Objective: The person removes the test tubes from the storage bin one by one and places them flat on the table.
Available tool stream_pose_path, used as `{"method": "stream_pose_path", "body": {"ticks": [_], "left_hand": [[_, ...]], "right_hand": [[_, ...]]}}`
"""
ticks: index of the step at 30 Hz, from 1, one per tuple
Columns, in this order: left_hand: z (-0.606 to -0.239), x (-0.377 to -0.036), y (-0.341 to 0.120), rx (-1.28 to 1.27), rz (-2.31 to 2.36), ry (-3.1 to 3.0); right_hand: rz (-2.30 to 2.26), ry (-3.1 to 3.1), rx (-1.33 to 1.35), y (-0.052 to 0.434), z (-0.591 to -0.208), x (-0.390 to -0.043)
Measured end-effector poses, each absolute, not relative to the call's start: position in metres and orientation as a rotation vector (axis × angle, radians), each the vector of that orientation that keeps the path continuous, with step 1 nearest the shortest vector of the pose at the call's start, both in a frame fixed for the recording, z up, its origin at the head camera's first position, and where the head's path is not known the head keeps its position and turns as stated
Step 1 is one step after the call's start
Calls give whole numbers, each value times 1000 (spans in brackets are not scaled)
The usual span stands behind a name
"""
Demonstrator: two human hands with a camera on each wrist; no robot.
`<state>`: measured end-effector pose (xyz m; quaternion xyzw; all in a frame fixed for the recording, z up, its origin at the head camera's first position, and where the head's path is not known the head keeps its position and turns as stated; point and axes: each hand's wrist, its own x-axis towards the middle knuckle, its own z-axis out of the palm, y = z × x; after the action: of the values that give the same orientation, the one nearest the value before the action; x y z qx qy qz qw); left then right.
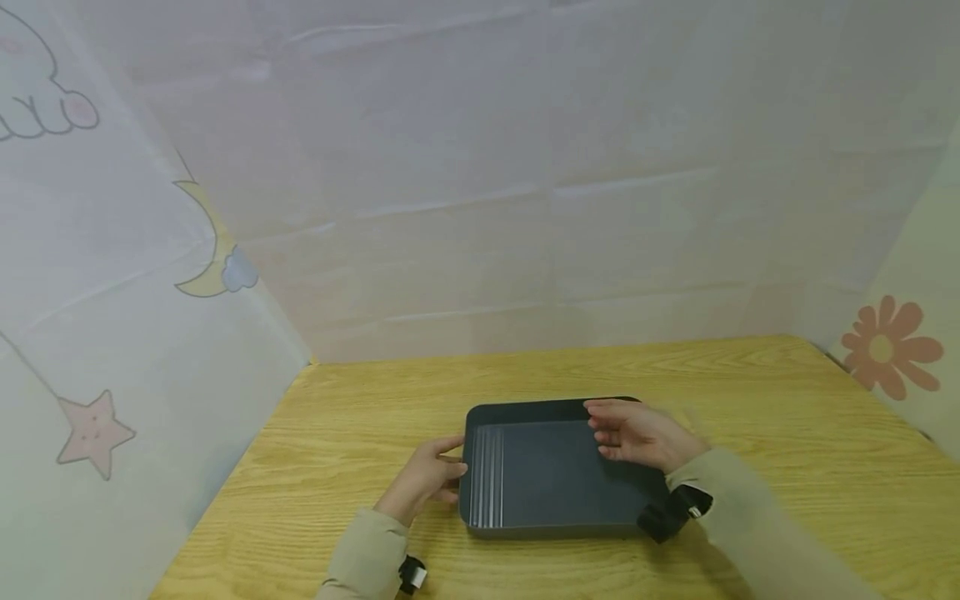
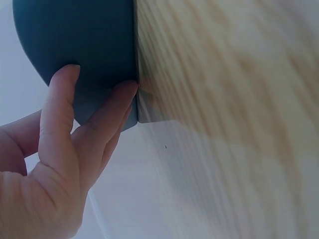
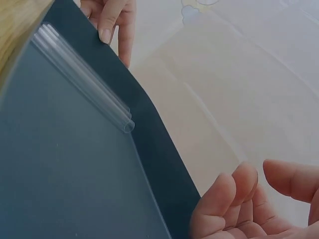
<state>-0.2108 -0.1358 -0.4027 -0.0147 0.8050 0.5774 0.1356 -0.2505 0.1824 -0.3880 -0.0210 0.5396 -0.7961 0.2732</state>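
A dark tray (image 1: 558,500) rests on the wooden table (image 1: 787,433). The left hand (image 1: 423,479) touches its left wall. The right hand (image 1: 641,433) hovers, fingers relaxed, over the far right corner.

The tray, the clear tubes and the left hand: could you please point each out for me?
Tray (image 1: 570,479), head view, on its bare floor.
Clear tubes (image 3: 84,79), right wrist view, midway along them.
Left hand (image 1: 423,479), head view, on its back, at the tray's left wall.
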Motion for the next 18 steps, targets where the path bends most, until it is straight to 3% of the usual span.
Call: {"method": "stream_pose_path", "body": {"ticks": [18], "left_hand": [[-401, -209, -136, -24, 1682, 2326]], "right_hand": [[-2065, 1468, -30, 157, -389, -246]]}}
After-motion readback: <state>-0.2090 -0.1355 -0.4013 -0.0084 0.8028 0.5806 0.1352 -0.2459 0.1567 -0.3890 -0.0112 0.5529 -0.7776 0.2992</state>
